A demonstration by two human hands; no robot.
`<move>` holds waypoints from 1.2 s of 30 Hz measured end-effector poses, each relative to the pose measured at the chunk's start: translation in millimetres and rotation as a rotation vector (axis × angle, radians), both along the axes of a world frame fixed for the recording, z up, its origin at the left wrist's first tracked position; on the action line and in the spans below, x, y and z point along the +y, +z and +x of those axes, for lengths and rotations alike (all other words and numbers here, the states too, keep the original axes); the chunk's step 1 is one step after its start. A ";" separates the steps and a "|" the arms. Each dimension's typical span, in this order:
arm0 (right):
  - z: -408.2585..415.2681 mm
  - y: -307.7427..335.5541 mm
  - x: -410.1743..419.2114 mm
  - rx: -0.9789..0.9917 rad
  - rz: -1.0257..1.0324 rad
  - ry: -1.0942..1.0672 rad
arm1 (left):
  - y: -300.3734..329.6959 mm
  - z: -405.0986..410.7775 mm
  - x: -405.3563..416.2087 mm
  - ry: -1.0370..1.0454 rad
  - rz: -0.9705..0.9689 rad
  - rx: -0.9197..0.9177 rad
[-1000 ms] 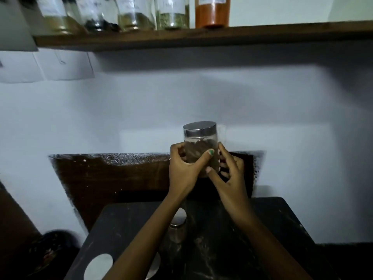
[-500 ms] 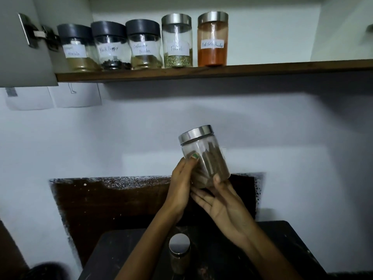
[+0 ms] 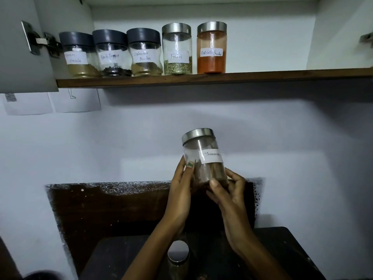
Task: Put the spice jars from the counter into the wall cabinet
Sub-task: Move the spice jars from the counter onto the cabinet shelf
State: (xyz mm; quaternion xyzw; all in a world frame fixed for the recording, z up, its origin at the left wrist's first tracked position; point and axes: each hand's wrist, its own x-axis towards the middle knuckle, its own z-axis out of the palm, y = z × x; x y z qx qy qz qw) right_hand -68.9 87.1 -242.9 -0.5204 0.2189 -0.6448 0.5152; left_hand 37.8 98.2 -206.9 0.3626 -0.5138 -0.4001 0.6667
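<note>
A clear cinnamon jar (image 3: 203, 156) with a steel lid and a white label is held up in front of the wall, tilted slightly left. My left hand (image 3: 181, 186) grips its left side with the thumb across the glass. My right hand (image 3: 228, 190) cups its lower right side, fingers curled round it. Another steel-lidded jar (image 3: 178, 252) stands on the dark counter (image 3: 282, 249) below my hands. On the cabinet shelf (image 3: 262, 76) above stand several labelled spice jars in a row, ending with the red chili powder jar (image 3: 211, 48).
The cabinet door (image 3: 18, 47) hangs open at the upper left on its hinges. Shelf space lies bare to the right of the red jar. Paper sheets (image 3: 74, 101) are stuck on the wall under the door. A dark wooden panel (image 3: 111, 203) backs the counter.
Both hands have raised the jar from just above the counter and turned it, so its label now faces me. The view has tilted upward, showing the whole shelf.
</note>
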 end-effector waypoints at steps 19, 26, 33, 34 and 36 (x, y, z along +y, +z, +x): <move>-6.8 26.3 7.0 0.256 -0.234 -0.057 | 3.1 -8.2 -1.0 -0.021 0.027 0.123; -11.7 25.1 2.5 0.301 -0.256 -0.088 | 5.1 -15.7 -0.8 -0.035 -0.005 0.083; -29.5 65.2 -11.7 0.316 -0.374 -0.292 | 40.8 -37.0 -14.5 -0.061 -0.101 -0.090; -33.8 76.8 -15.9 0.315 -0.410 -0.357 | 50.8 -41.4 -16.9 -0.058 -0.131 -0.135; -42.3 103.3 -25.9 0.293 -0.480 -0.480 | 69.9 -52.5 -20.8 -0.056 -0.197 -0.243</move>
